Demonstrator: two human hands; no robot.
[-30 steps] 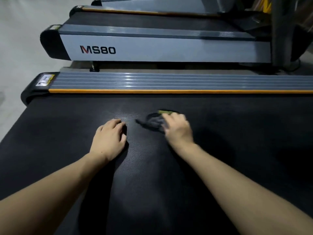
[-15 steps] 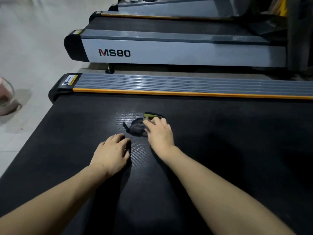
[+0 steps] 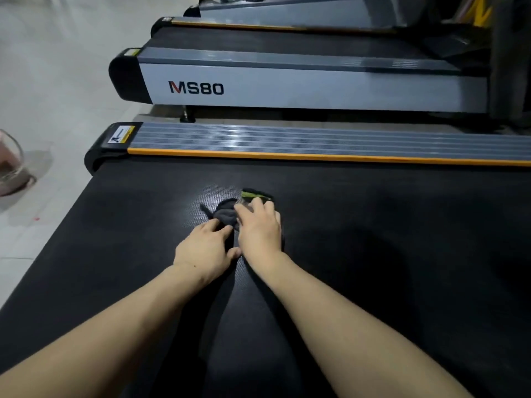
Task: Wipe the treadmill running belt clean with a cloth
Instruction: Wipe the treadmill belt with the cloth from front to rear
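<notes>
The dark grey cloth [image 3: 225,215] lies bunched on the black running belt [image 3: 373,254], toward the belt's far edge and closer to its left end than its right, with a small green-and-black piece [image 3: 254,194] just beyond it on the far side. The right hand [image 3: 260,228] lies palm down on top of the cloth, fingers spread and reaching forward over the bunch, so its grip looks like a flat press rather than a closed fist; whether the fingertips curl into the fabric cannot be told. Pressing from above like this suits wiping, since weight through the palm keeps the cloth against the textured belt.

The left hand [image 3: 205,248] sits just beside the right, palm down on the belt, its fingers extended and touching the near edge of the cloth. It holds nothing. Most likely it is there to gather the loose fabric back into a pad, or to brace the body leaning over the belt.

Both forearms stretch out from the near edge, which suggests a long reach across the width. The orange strip [image 3: 316,158] and the ribbed grey side rail [image 3: 316,137] border the belt's far edge, and a second treadmill [image 3: 287,87] marked MS80 stands beyond. Much of the belt to the right looks yet to be covered
</notes>
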